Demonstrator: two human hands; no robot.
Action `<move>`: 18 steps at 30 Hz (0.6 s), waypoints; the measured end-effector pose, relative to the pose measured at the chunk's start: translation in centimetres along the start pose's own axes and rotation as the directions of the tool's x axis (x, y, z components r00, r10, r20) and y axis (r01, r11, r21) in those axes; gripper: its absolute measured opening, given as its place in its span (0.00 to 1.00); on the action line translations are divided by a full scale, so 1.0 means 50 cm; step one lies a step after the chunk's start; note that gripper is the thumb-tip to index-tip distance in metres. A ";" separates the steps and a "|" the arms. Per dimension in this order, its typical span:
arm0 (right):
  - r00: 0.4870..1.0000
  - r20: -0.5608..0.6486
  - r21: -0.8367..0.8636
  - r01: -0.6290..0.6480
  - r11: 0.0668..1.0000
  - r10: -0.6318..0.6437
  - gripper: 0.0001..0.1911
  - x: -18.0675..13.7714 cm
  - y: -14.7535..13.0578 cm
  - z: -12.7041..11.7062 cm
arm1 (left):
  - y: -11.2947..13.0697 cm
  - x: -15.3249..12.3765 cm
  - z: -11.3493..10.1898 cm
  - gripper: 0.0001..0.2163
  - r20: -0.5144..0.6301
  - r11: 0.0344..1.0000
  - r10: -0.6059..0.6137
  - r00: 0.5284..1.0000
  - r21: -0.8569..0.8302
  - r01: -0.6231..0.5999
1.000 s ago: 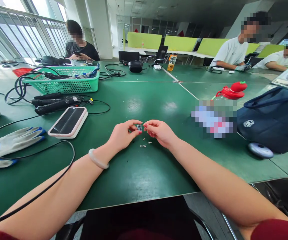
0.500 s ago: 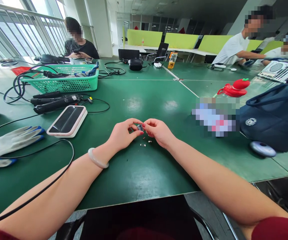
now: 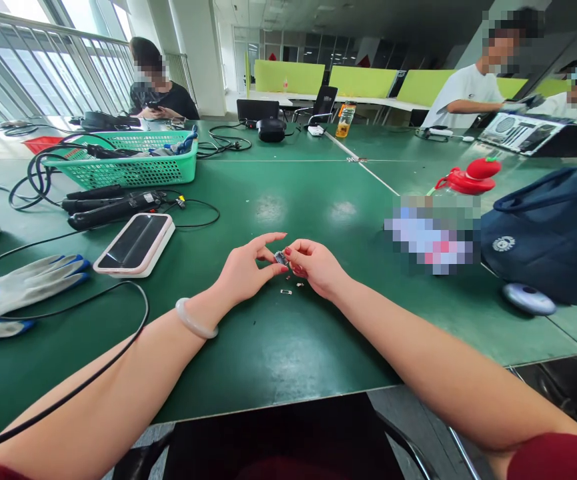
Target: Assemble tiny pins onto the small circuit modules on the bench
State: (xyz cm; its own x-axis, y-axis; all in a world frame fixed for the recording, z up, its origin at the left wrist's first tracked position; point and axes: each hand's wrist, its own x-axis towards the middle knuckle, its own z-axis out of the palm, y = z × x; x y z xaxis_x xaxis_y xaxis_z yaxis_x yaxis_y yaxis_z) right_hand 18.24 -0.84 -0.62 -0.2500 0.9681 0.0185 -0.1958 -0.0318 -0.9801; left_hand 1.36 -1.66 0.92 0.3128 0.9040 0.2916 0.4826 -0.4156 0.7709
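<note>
Just above the green table [image 3: 248,373], a small dark grey part [image 3: 281,257] sits between my two hands; its exact kind is too small to make out. My left hand [image 3: 251,265] pinches it between thumb and a finger, with the index finger lifted off. From the other side my right hand [image 3: 313,265] has thumb and fingertips pressed together at the part's right edge. Below them on the table lie a tiny flat rectangular piece [image 3: 286,291] and a small light scrap [image 3: 300,285].
To my left lie a phone in a pale case [image 3: 135,245], a work glove [image 3: 33,287] and a black cable. Behind stands a green basket [image 3: 128,170] of cables and gloves. A dark blue bag [image 3: 548,233] and a red-lidded bottle [image 3: 468,179] stand right. Several people sit or stand beyond.
My left index finger has lifted and straightened away from the small part. My right hand has barely moved. At the far right, a person and the metal case there have shifted.
</note>
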 end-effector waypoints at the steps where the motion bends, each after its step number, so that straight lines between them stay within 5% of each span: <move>1: 1.000 0.001 -0.012 0.004 1.000 -0.004 0.26 0.000 0.000 0.000 | -0.001 0.000 0.000 0.26 0.002 1.000 0.009 1.000 0.002 -0.009; 18: 0.983 -0.002 -0.501 0.157 0.851 -0.182 0.11 -0.004 0.001 -0.005 | 0.005 -0.001 -0.002 0.23 0.019 0.993 0.086 0.996 0.078 -0.087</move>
State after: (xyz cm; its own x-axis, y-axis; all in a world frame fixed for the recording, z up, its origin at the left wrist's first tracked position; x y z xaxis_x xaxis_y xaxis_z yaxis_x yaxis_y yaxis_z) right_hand 18.50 -1.00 -0.73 -0.2085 0.9581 0.1966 0.2691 0.2495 -0.9302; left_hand 1.40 -1.80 1.15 0.3685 0.8627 0.3463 0.5157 -0.4996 0.6960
